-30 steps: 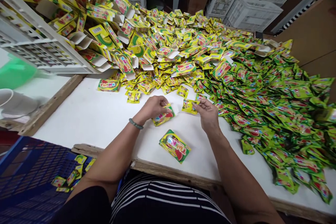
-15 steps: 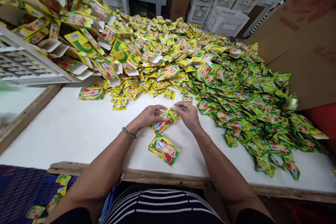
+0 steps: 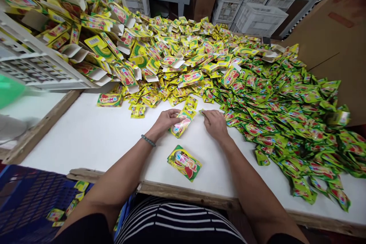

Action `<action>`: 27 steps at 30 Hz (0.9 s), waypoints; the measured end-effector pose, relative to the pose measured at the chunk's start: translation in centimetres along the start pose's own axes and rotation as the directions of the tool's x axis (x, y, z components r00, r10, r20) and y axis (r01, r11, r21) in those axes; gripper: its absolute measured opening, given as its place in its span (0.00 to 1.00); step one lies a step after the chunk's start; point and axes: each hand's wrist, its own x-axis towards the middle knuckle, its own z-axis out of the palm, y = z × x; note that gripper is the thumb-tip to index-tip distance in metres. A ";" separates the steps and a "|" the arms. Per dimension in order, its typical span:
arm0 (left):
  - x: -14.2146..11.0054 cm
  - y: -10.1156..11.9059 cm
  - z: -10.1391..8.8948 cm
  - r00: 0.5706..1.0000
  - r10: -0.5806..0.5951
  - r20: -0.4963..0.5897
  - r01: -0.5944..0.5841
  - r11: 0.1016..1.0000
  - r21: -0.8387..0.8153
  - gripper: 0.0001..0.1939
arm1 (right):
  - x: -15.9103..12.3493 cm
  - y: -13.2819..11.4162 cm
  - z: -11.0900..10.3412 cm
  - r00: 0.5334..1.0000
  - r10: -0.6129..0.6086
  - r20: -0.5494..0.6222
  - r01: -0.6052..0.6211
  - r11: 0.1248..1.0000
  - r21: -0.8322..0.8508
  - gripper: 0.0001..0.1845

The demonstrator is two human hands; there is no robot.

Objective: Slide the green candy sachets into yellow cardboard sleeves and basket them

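Note:
My left hand (image 3: 166, 122) grips a small printed carton (image 3: 182, 125), thumb on top of its face. A yellow sachet (image 3: 191, 103) shows at the carton's far end; whether it is inside or just beyond is unclear. To the right, my right hand (image 3: 216, 125) has its fingers closed at the table, a bit of a green sachet (image 3: 201, 111) showing at the fingertips. Most of that sachet is hidden under the hand. Nearer to me, another printed carton (image 3: 184, 163) lies flat on the white table (image 3: 114, 137).
Yellow sachets and open cartons (image 3: 126, 74) are heaped at the back, green sachets (image 3: 274, 118) on the right. A white crate (image 3: 54, 66) of cartons stands at left. A blue crate (image 3: 25, 198) sits below the table's wooden edge (image 3: 188, 194). Stacked crates (image 3: 260, 19) stand behind.
My right hand has moved away from the carton to the right and closed at a green sachet. The left hand still holds the carton, now turned more upright. The view has shifted slightly.

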 end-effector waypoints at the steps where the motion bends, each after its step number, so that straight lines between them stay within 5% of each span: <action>1: 0.0 -0.1 0.0 1.000 0.004 -0.012 -0.004 1.000 0.022 0.29 | 0.1 0.0 -0.1 0.998 0.053 -0.032 -0.049 0.992 0.119 0.17; 4: 0.0 -0.2 -0.1 0.998 0.038 -0.042 -0.033 0.993 0.115 0.26 | 0.2 -0.1 -0.9 0.974 0.227 -0.008 -0.182 0.803 0.568 0.18; 7: -0.3 0.2 0.0 0.998 0.065 0.009 -0.066 0.981 0.182 0.25 | 0.0 -0.7 -2.0 0.972 0.208 0.112 -0.217 0.597 0.772 0.23; 9: -0.6 0.6 0.1 0.994 0.064 0.087 -0.079 0.980 0.183 0.25 | -0.2 -1.4 -2.7 0.972 0.153 0.177 -0.234 0.632 0.739 0.21; 15: -1.1 1.5 0.4 0.980 0.070 0.188 -0.106 0.976 0.192 0.23 | -0.5 -2.5 -4.0 0.974 0.042 0.224 -0.128 0.914 0.386 0.13; 20: -1.0 1.7 0.5 0.980 0.072 0.183 -0.113 0.968 0.224 0.21 | -0.4 -3.6 -4.6 0.997 -0.052 0.063 0.025 0.931 0.365 0.14; 27: -1.2 1.8 1.2 0.981 0.042 0.192 -0.064 0.992 0.106 0.21 | -0.8 -5.4 -3.8 0.997 0.071 0.038 -0.080 0.858 0.508 0.14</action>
